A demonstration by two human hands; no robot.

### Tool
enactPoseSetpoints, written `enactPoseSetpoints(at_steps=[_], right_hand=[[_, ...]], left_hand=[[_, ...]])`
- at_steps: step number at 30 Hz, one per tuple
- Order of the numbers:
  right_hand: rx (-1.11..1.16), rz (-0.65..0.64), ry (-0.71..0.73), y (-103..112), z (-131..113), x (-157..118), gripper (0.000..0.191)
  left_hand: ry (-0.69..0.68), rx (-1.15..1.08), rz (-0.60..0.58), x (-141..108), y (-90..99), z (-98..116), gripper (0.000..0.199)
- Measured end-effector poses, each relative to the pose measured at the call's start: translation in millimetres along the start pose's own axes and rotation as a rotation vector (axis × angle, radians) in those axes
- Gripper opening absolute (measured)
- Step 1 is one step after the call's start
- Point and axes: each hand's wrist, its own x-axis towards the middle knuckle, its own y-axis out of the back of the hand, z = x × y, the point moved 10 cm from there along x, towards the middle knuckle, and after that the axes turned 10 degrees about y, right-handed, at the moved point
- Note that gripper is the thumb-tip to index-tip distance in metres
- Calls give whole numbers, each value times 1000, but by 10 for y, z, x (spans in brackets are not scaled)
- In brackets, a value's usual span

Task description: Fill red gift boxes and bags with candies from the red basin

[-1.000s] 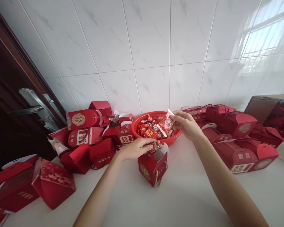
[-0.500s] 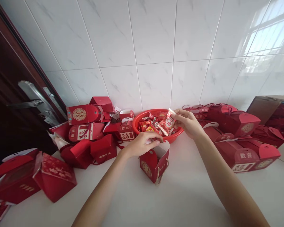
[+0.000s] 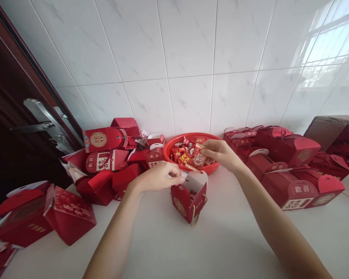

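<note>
A small red gift box (image 3: 182, 199) with a rope handle stands with its top flaps up in front of me, and wrapped sweets (image 3: 192, 193) show inside. My left hand (image 3: 159, 177) is closed on the box's left flap, thumb and fingers together. Behind the box, a red plastic basket (image 3: 213, 167) holds several wrapped sweets (image 3: 180, 153). My right hand (image 3: 221, 153) pinches a red-and-gold wrapped sweet (image 3: 198, 158) by its upper end, over the basket's front half, tilted toward the box.
Several red boxes (image 3: 104, 162) lie heaped on the left, with larger red boxes (image 3: 69, 213) nearer me. Closed red boxes (image 3: 296, 186) are stacked on the right. A tiled wall (image 3: 189, 104) runs along the back, and a dark door (image 3: 26, 128) with a metal handle is at left.
My right hand has brought the wrapped sweet left and down, closer to the box. My left hand has shifted slightly left and down, uncovering more of the box's opening.
</note>
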Motion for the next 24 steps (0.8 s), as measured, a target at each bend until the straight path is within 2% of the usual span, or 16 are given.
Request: enactPoseSetpoints(at_steps=[5,8,10,12,15,17,20,24], right_hand=[[-230,-281,-6,-454,134,-71,11],[-418,-384,14,-627,176,-112,3],[-471,-397,9,-678,180,-131,5],[-438,-418,-12,-729,180,-162,5],[-371,-527,-14,-859,165,-236,10],[-399,-574,-5,-899,162,-266,16],[-485,-577,-6,-879,181,-264,21],[-509,-612,39,-889,145,-267,19]], left_hand=[[117,69,-93,-37,-44,-189,20],[97,-15,-151,-41,-76,-220,28],[50,-24,-189,-44,-106,-204,30],[18,18,-214,-49,-131,-197,20],[25,65,-229,-61,-140,-211,15],[29,63,-238,-76,-138,-206,15],[17,38,-242,-89,-132,-181,20],[4,23,-237,-82,-137,-173,25]])
